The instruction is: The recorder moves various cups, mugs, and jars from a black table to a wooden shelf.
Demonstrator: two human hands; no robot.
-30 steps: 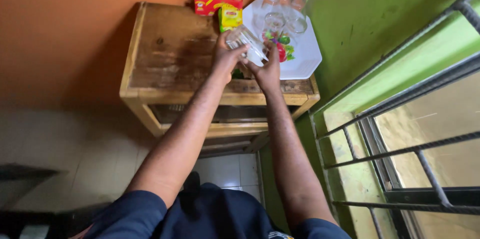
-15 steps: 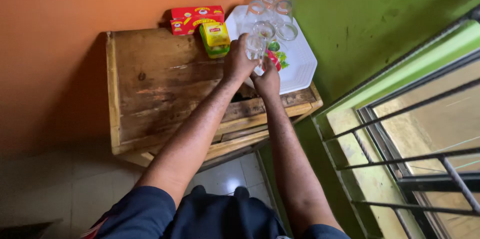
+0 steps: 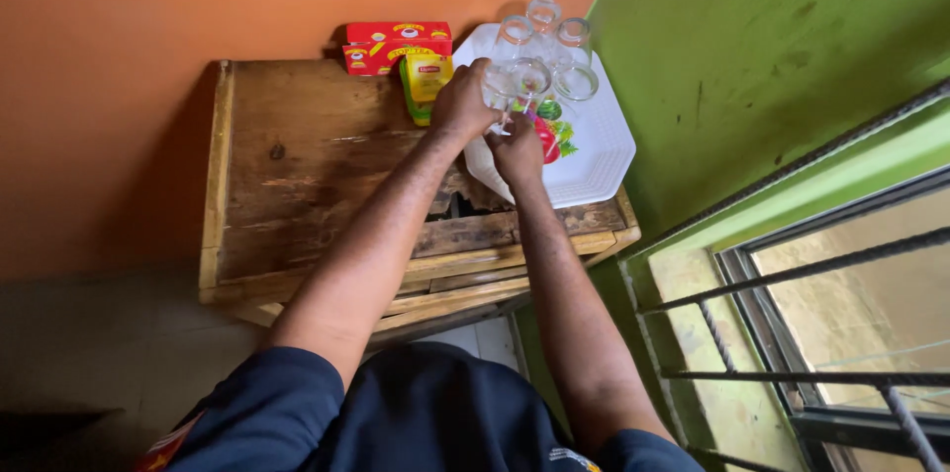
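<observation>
Both hands pinch one clear glass point(image 3: 503, 86), upright, upper centre of frame: left hand point(image 3: 461, 104) wraps its left side, right hand point(image 3: 517, 147) steadies from below, over white tray point(image 3: 594, 150).

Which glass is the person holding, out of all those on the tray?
Find the wooden table against the orange wall, then the white tray at its right end. The held glass is the one the left hand grips, nearest the yellow box.

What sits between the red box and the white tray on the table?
In the head view, a yellow box stands between the red box and the white tray.
</observation>
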